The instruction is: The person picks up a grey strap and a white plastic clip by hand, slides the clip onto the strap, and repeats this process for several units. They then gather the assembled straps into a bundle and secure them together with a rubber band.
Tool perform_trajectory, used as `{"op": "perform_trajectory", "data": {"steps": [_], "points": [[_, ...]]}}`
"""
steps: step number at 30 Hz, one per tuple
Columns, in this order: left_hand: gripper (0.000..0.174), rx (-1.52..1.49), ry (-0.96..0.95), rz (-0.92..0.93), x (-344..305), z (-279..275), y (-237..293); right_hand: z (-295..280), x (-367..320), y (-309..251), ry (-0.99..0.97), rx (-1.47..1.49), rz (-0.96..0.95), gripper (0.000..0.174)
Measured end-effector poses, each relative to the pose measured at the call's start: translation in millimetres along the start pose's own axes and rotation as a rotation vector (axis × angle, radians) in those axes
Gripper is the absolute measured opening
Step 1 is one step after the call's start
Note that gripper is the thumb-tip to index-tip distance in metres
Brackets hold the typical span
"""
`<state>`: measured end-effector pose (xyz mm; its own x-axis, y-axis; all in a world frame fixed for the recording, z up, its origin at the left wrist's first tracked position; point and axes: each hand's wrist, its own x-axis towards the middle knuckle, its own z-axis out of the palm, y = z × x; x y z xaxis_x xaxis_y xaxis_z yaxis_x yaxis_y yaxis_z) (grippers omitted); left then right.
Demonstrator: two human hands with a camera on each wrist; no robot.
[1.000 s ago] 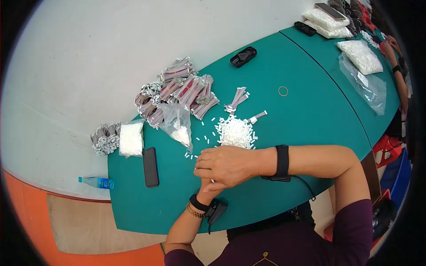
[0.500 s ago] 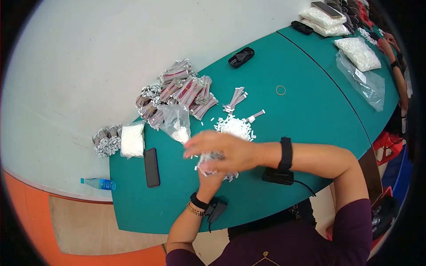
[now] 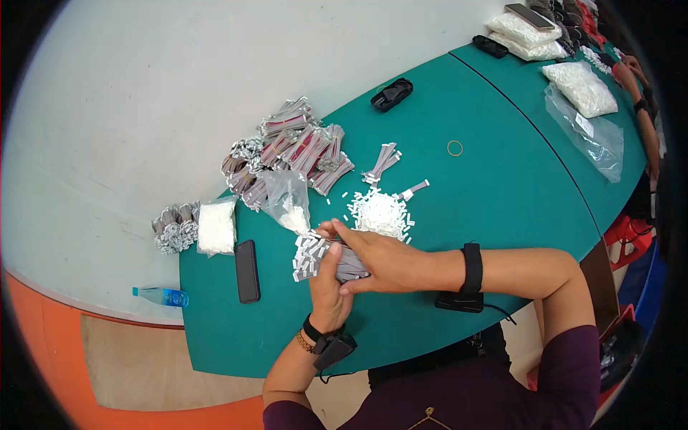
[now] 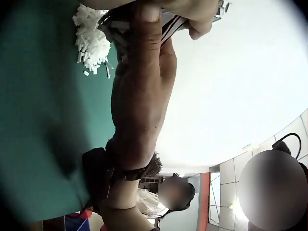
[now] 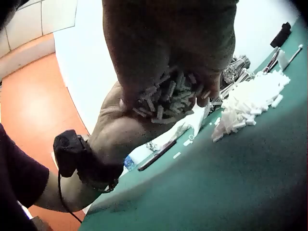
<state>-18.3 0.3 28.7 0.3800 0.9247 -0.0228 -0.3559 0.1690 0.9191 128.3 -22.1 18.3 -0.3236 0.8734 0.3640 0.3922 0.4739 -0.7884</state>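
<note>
In the head view, a bundle of flat grey ribbon cables [image 3: 351, 266] with white end pieces [image 3: 308, 259] lies across both hands. My left hand [image 3: 328, 299] grips it from below, thumb over its top. Around the bundle's right part curls my right hand [image 3: 396, 262], hiding that end. White ends [image 5: 166, 103] also show between the palms in the right wrist view. Just beyond the hands is a heap of small white pieces [image 3: 380, 213]. A few loose ribbon cables [image 3: 382, 162] lie past the heap.
Left of the heap are an open clear bag [image 3: 287, 197], many tied cable bundles [image 3: 301, 147], a full bag of white pieces [image 3: 216, 226], a phone [image 3: 247, 271] and a water bottle [image 3: 161, 296]. A rubber band [image 3: 455, 148] and black case [image 3: 392, 94] lie farther back.
The right hand first covered the left hand and the bundle, then lifted in a blur. Now it grips the bundle's right part, and the white ends point left, in plain sight.
</note>
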Motion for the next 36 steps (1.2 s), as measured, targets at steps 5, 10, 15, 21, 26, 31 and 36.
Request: {"op": "perform_trajectory", "data": {"steps": [5,10,15,21,26,31,36], "points": [[0.052,0.023,-0.049,0.043,4,12,-8,-9,2,-3,-0.114,-0.074,0.16,0.09],[0.054,0.182,-0.112,0.052,8,15,-14,-9,-4,3,0.065,0.012,0.049,0.087],[0.058,0.055,-0.151,0.03,13,17,-18,-10,-3,6,0.106,0.012,0.152,0.074],[0.081,0.062,-0.197,-0.085,16,22,-6,-17,-2,10,0.073,0.0,0.212,0.057],[0.093,0.022,-0.209,-0.077,15,24,-4,-27,0,6,-0.032,0.155,0.295,0.05],[0.096,-0.007,-0.229,-0.037,12,22,-1,-33,3,10,-0.14,0.573,0.412,0.038],[0.091,-0.037,-0.238,-0.087,15,9,-8,-28,3,15,-0.066,0.865,0.431,0.044]]}}
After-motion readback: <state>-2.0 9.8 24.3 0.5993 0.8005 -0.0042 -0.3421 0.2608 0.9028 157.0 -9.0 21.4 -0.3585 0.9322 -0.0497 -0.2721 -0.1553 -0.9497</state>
